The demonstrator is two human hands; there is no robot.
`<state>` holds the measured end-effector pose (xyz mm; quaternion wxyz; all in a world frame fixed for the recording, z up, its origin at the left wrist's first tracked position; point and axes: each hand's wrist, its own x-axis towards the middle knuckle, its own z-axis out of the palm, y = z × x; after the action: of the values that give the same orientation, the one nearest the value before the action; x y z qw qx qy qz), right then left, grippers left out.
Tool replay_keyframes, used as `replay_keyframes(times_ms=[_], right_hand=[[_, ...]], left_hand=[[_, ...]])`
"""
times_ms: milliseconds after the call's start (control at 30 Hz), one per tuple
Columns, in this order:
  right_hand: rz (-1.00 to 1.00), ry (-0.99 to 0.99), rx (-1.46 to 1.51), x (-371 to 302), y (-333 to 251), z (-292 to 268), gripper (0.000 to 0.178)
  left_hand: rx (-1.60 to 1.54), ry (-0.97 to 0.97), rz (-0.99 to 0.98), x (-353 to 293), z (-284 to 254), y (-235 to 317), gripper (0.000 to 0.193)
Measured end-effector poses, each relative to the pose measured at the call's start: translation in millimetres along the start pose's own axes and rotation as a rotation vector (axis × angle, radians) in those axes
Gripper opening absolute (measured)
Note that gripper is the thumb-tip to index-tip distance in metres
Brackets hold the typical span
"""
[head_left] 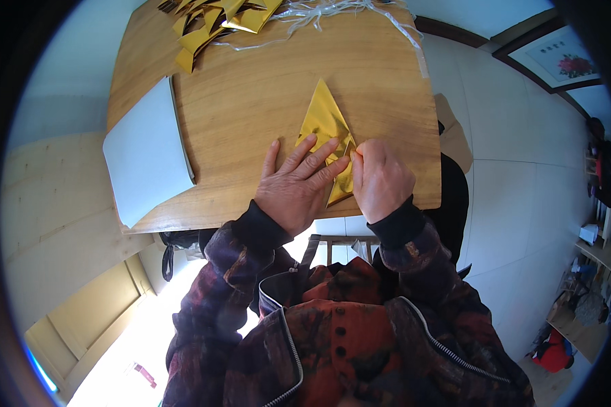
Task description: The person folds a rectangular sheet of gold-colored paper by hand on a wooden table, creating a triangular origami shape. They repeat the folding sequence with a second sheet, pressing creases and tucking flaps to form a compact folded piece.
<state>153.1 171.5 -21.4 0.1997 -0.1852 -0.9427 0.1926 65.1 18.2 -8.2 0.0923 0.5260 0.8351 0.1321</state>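
A shiny gold paper [324, 117], folded into a tall pointed triangle, lies on the wooden table [265, 88] near its front edge. My left hand [297, 183] lies flat on the paper's lower left part, fingers spread. Beside it my right hand [380, 178] pinches the paper's lower right edge with curled fingers, the thumb touching the left fingertips.
A stack of white sheets [146, 150] hangs over the table's left edge. Several folded gold paper pieces [217, 24] and a bundle of pale string [326, 10] lie at the far edge. A wooden stool [339, 245] shows below the table, tiled floor to the right.
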Motion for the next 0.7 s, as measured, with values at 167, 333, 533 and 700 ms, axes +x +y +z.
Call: replay_keyframes(times_ms=[167,333,533,700], right_hand=[[0.016,-0.023,0.026,-2,0,-3,0.015],[-0.234,-0.006,0.211,-22,10,-19,0.035],[-0.366,-0.23,0.05,-52,10,-21,0.075],[-0.357,-0.245,-0.076,-58,8,-15,0.08]], left_hand=[[0.027,0.011,-0.002,1,3,-1,0.046],[0.043,0.04,0.005,-2,6,-3,0.042],[0.042,0.07,-0.011,-1,10,-2,0.042],[0.029,0.073,-0.007,0,10,-3,0.042]])
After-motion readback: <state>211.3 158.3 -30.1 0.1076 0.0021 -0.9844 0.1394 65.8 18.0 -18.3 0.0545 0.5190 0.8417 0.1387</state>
